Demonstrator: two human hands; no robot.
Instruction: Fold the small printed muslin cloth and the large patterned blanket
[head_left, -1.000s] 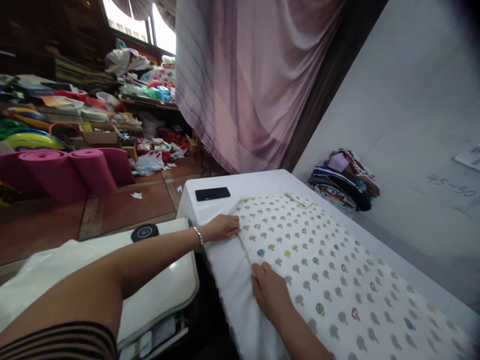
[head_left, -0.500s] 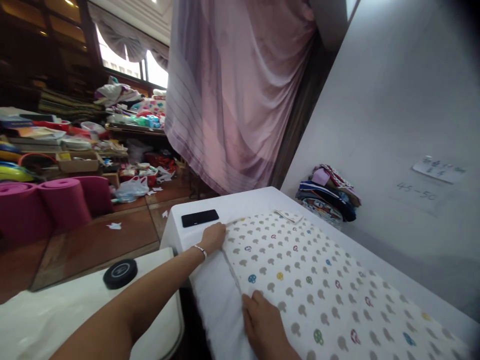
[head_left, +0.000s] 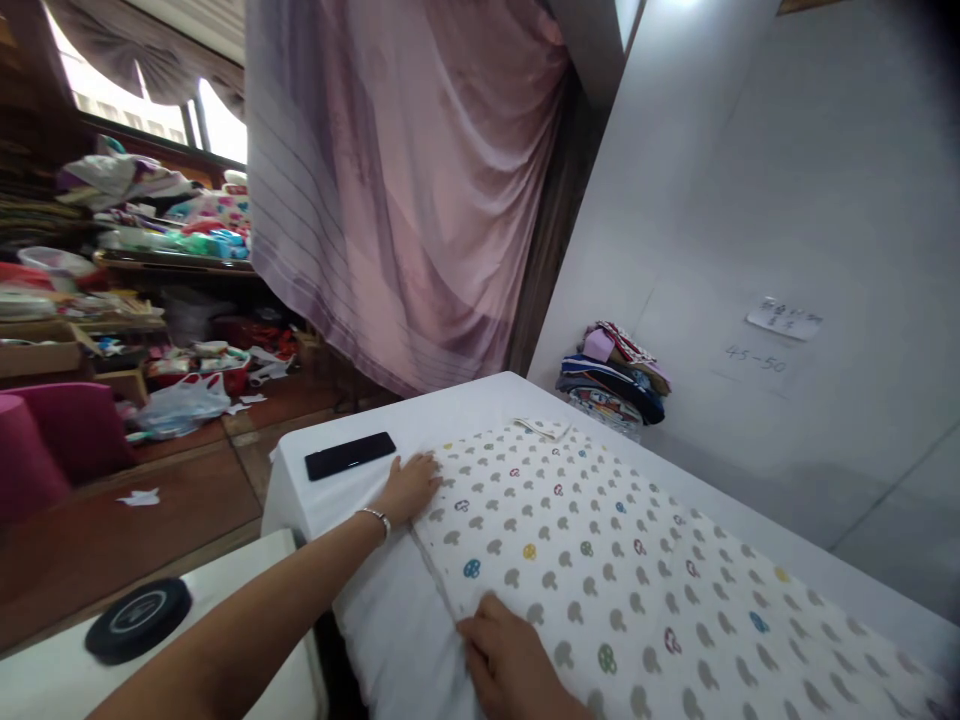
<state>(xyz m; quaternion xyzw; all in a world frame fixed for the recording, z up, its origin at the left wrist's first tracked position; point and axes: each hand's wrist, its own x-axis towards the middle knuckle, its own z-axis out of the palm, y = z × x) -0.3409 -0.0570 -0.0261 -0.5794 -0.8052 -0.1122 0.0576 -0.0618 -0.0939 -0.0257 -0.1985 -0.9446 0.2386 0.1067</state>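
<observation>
A white cloth printed with grey and coloured mushrooms lies spread over a white-covered table. My left hand, with a bracelet at the wrist, rests flat on its far left corner, fingers stretched out. Nearer to me, my right hand pinches the cloth's left edge between thumb and fingers. A small folded flap shows at the far edge of the cloth. Just beyond my left hand lies a black phone.
A pale stool-like surface carrying a round black object stands at left. Folded clothes are stacked by the wall. A pink curtain hangs behind the table. Clutter and a plastic bag cover the floor at left.
The view has swung right. My left hand has gone from gripping the cloth's corner to lying flat on it. My right hand keeps its pinch on the edge.
</observation>
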